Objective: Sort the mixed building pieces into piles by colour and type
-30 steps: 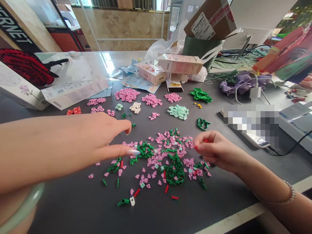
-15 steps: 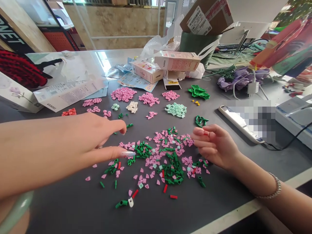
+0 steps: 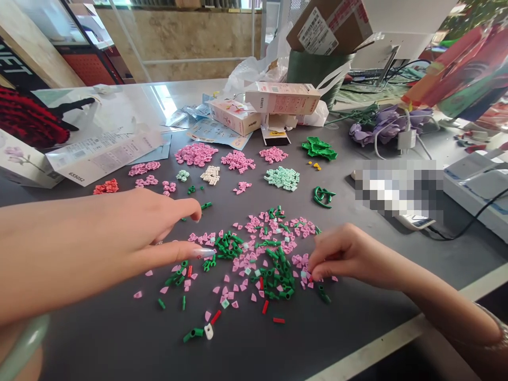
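Note:
My left hand [image 3: 154, 227] hovers over the left side of the loose pieces, thumb and index finger apart, holding nothing I can see. The thumb tip is nearest to a heap of dark green toy-brick pieces [image 3: 229, 245]. Farther right, my right hand [image 3: 343, 254] reaches down with its fingers pinched together. A bit of a red piece [image 3: 311, 279] shows at its fingertips, beside scattered pink petal-shaped pieces [image 3: 300, 261]. Another green heap [image 3: 280, 279] lies just left of this hand. Short red bars [image 3: 279, 320] and a white piece [image 3: 208, 332] lie nearer to me.
Sorted piles stand behind: pink pieces [image 3: 196, 154], mint pieces [image 3: 282, 179], cream pieces [image 3: 210, 175] and green leaf pieces [image 3: 318, 148]. Cartons [image 3: 282, 98] and a plant pot [image 3: 317, 74] are at the back. A phone [image 3: 413, 218] with a cable lies at the right.
My right hand has come down and toward me from above the table, where it held a small red piece, to the pink pieces. The left hand keeps its pose. The view has shifted slightly.

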The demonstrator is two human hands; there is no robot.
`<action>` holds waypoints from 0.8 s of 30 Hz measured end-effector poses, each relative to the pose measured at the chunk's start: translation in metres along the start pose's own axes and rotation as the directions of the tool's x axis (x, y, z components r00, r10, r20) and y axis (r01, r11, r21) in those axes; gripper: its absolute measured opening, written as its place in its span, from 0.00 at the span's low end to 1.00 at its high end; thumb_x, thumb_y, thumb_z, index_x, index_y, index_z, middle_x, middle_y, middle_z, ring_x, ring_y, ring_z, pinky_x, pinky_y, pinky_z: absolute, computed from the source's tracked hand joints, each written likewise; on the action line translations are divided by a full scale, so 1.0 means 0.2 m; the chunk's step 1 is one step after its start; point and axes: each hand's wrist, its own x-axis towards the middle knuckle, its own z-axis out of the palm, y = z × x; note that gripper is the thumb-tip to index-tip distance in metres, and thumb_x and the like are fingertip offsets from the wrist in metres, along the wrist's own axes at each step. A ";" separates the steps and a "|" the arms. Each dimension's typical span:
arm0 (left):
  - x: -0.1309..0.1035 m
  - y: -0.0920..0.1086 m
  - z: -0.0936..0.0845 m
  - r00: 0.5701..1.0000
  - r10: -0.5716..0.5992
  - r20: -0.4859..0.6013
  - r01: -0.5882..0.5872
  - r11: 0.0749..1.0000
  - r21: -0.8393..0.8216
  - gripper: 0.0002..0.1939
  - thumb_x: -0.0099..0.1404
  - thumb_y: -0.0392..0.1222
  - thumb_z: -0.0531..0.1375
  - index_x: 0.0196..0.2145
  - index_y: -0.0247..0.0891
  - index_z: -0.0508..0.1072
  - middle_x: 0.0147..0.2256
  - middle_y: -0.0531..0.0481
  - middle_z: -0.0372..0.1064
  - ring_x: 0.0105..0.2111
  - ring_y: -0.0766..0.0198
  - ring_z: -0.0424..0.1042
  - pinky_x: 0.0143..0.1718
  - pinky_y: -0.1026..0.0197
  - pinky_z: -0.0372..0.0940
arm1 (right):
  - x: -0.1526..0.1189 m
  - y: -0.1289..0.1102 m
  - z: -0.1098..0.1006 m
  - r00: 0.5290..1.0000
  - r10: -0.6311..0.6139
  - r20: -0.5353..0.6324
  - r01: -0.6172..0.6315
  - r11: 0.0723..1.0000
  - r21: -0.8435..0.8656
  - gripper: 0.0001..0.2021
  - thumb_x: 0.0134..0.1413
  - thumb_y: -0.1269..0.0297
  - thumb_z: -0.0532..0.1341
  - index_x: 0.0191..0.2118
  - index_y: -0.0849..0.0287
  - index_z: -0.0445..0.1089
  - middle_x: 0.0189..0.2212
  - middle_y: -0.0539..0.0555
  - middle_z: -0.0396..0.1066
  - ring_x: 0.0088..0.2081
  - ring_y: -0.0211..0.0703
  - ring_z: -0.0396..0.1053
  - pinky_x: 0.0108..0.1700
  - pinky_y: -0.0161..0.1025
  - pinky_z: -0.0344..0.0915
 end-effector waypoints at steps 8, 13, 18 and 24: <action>0.00 0.01 0.00 1.000 -0.020 0.012 0.020 1.000 -0.011 0.28 0.55 0.64 0.47 0.43 0.45 0.70 0.20 0.58 0.64 0.22 0.63 0.65 0.26 0.61 0.51 | -0.07 0.03 0.02 0.978 -0.187 0.091 0.208 0.875 -0.437 0.09 0.59 0.70 0.58 0.31 0.61 0.75 0.24 0.51 0.67 0.25 0.33 0.64 0.27 0.29 0.58; 0.01 0.02 0.00 1.000 -0.014 0.019 0.015 1.000 -0.011 0.29 0.54 0.64 0.47 0.44 0.45 0.69 0.19 0.58 0.64 0.22 0.63 0.65 0.26 0.61 0.51 | -0.08 0.00 0.07 0.980 -0.188 0.070 0.193 0.784 -0.590 0.11 0.59 0.74 0.55 0.31 0.60 0.73 0.26 0.51 0.67 0.26 0.35 0.65 0.28 0.31 0.58; 0.03 -0.02 0.01 0.999 -0.005 0.043 0.005 1.000 0.012 0.31 0.54 0.67 0.46 0.45 0.46 0.69 0.20 0.58 0.65 0.22 0.63 0.65 0.24 0.61 0.51 | -0.06 -0.06 0.10 0.996 -0.075 0.053 0.091 0.743 -0.664 0.11 0.54 0.78 0.55 0.26 0.60 0.69 0.24 0.50 0.68 0.25 0.36 0.65 0.27 0.32 0.57; 0.06 -0.09 0.05 0.996 0.025 0.080 -0.027 0.999 0.025 0.37 0.53 0.75 0.42 0.42 0.45 0.71 0.21 0.56 0.66 0.21 0.62 0.65 0.23 0.61 0.53 | -0.05 -0.07 0.11 0.998 -0.058 0.018 0.055 0.742 -0.668 0.11 0.52 0.80 0.56 0.25 0.60 0.67 0.24 0.50 0.70 0.25 0.36 0.66 0.28 0.32 0.59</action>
